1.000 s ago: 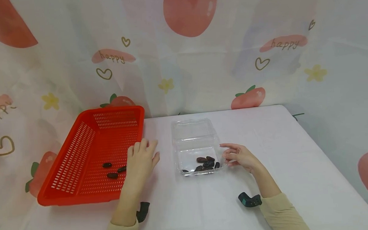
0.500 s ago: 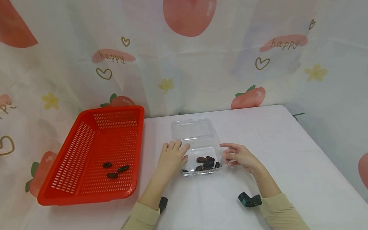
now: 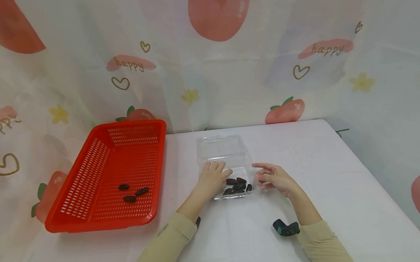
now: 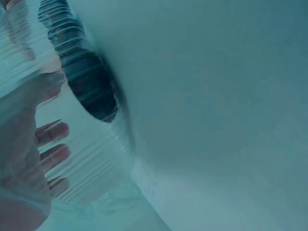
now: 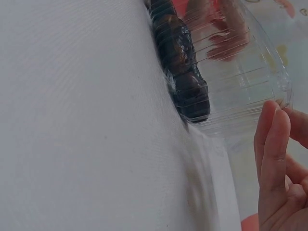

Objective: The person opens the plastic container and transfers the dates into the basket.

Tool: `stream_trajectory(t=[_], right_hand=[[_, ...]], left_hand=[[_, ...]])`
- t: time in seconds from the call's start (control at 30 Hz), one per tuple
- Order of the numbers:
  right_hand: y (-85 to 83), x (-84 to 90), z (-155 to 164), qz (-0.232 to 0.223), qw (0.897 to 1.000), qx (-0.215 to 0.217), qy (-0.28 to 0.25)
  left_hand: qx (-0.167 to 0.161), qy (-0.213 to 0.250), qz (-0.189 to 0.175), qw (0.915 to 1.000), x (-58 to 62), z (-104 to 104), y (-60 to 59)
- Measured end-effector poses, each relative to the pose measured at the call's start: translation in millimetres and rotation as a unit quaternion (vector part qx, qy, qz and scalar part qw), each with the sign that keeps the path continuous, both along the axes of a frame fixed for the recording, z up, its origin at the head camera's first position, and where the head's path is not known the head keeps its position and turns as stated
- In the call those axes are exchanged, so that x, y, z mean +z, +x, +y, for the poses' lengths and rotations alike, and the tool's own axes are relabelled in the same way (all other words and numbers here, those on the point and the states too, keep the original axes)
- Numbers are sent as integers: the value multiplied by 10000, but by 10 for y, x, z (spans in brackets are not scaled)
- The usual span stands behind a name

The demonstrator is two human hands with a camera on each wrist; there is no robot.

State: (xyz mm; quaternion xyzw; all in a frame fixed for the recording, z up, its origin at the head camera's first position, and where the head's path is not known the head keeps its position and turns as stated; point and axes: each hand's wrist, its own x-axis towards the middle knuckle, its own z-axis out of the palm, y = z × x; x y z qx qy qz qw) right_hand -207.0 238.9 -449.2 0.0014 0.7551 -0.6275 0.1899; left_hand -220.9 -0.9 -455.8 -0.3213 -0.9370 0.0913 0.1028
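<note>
Reaching into the box point(image 3: 228, 161), our left hand point(image 3: 213, 179) (fingers relaxed, holding nothing) could tip it; right hand point(image 3: 272, 177) steadies, fingers straight.

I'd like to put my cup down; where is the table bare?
Bare cloth lies right of the right hand, and between red basket and clear box. It is crowded where left hand reaches the dates.

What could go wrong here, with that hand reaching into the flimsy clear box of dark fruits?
The clear box looks light, so the left hand digging among the dates might tip or slide it; the right hand only rests at its side. The dates lie bunched together, so fingers may lift two and drop one short of the red basket.
</note>
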Motion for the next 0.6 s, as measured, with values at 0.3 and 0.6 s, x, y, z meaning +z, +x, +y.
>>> stream_trajectory(t=[0.3, 0.6], right_hand=[[4, -1, 1, -24, 10000, -38, -34], [15, 5, -8, -18, 10000, -49, -21]], left_hand=[[29, -728, -322, 9968, -69, 101, -38], [2, -773, -206, 9968, -66, 93, -23]])
